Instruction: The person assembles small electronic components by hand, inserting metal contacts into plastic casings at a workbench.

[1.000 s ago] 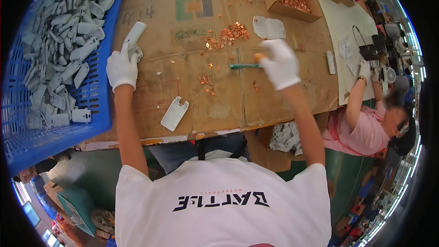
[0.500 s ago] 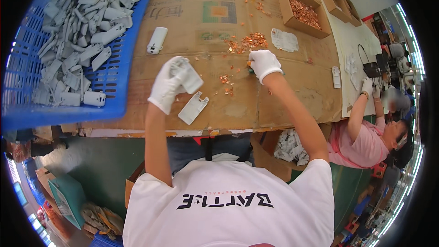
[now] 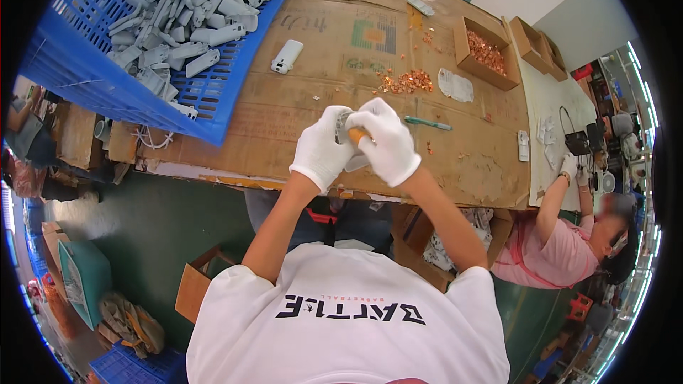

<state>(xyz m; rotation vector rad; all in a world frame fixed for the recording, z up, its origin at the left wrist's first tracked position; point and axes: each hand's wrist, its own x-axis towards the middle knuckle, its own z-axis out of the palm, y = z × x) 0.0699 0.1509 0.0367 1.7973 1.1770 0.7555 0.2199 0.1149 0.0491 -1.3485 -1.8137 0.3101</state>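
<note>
My two white-gloved hands meet over the cardboard-covered table, near its front edge. My left hand (image 3: 321, 148) is closed around a pale grey plastic shell (image 3: 342, 119), mostly hidden by the fingers. Against that shell press the closed fingers of my right hand (image 3: 388, 144); an orange cover or patch (image 3: 358, 135) shows at its thumb, and any small piece in its grip is hidden. Under the right hand another pale shell (image 3: 357, 163) shows in part. Beyond the hands lies a pile of small copper-coloured metal pieces (image 3: 407, 82). A green pen (image 3: 428, 123) rests right of my right hand.
A blue crate (image 3: 226, 103) of grey plastic shells stands at the left. One white shell (image 3: 287, 57) lies beside it. A cardboard box (image 3: 491, 75) of copper pieces stands far right. At the right, a person in pink (image 3: 551, 242) works at an adjoining table.
My right hand has left the copper pile and come to the shell in my left hand. The hands are now together. The green pen is uncovered, and the whole view has shifted.
</note>
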